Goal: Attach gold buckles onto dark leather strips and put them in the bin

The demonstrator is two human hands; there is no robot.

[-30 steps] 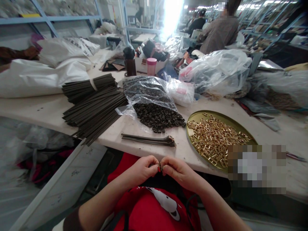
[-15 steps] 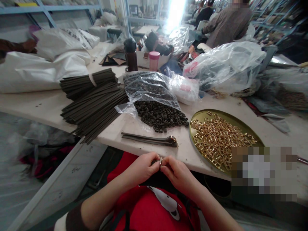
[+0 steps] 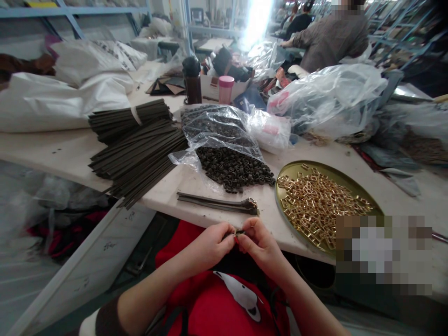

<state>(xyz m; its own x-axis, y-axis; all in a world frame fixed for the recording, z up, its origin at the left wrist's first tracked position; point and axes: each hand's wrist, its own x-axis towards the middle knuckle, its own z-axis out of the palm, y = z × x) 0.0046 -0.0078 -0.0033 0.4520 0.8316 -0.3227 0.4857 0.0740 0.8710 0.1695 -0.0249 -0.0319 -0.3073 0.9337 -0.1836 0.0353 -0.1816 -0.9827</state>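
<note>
Currently: dark strap bundles (image 3: 136,154) on worktop (image 3: 52,151); left hand (image 3: 216,241) fingers pinched on a small buckled strap end (image 3: 240,232) by the near edge; right hand (image 3: 262,241) fingers nearly closed on it too; gold buckles (image 3: 317,205) in round tray (image 3: 353,181).

Buckles (image 3: 315,210) of glossy, gold-toned metal; a smooth tray (image 3: 357,182) with a soft metallic sheen. Straps (image 3: 140,154) look matt and leather-like; loops (image 3: 233,170), equally dull. The bag (image 3: 224,128) is clear, crinkled, glossy plastic, the sack (image 3: 63,105) softly shiny. The surface (image 3: 168,187) looks smooth, the garment (image 3: 203,303) matt cloth.
</note>
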